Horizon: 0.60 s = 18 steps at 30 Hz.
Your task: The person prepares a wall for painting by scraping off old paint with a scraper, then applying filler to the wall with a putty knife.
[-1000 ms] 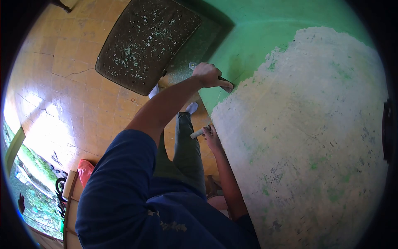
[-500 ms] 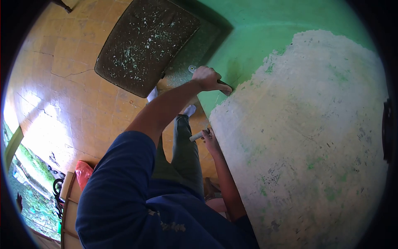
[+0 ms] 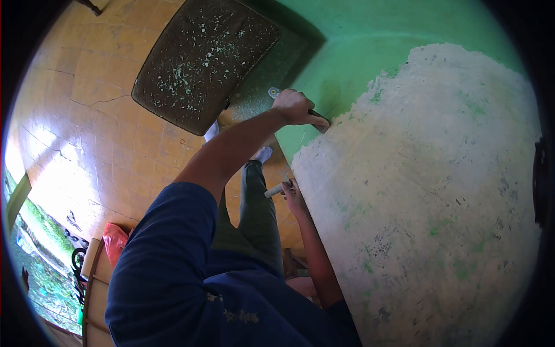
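Observation:
My left hand [image 3: 293,107] is closed round a scraper [image 3: 319,120], its thumb stretched along the dark blade. A pale handle end with a hole pokes out behind the fist. The blade tip meets the wall [image 3: 416,173] where green paint borders a bare whitish patch. Lower down, beside the wall's edge, my right hand [image 3: 295,198] is closed on a tool with a pale round handle [image 3: 274,191]; the rest of that tool is hidden by the fingers.
A dark cushioned seat [image 3: 202,63] sprinkled with paint flakes stands by the green wall. Yellowish cracked tiles [image 3: 87,104] cover the floor. A red plastic bag [image 3: 115,240] lies at lower left, near a bright opening. A dark fixture [image 3: 540,182] sits at the far right.
My left hand and the scraper have shifted slightly right along the paint border, and more of the holed handle end shows. My right hand stays in place with its tool.

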### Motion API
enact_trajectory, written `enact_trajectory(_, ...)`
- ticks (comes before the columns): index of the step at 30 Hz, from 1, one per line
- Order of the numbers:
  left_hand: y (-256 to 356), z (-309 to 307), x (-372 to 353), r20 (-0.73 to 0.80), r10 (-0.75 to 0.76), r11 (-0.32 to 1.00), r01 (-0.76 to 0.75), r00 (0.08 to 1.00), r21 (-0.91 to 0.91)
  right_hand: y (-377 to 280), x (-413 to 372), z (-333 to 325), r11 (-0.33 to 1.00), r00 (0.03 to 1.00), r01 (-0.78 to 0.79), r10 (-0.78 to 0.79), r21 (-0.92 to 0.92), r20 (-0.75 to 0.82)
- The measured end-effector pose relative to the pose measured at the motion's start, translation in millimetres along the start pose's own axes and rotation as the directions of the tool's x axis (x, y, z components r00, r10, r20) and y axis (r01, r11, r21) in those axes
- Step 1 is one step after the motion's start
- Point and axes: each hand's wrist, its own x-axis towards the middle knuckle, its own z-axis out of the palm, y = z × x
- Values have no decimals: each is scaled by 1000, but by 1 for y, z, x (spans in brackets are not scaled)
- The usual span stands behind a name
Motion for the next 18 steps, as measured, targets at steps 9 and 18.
enact_trajectory(9, -41, 0, -14, 34, -201, 979, 200, 979, 44, -4, 1, 2, 999, 999, 38, -38, 36, -12)
enact_trajectory(18, -38, 3, -15, 19, -90, 996, 90, 996, -9, -9, 0, 1, 998, 999, 43, -43, 47, -11)
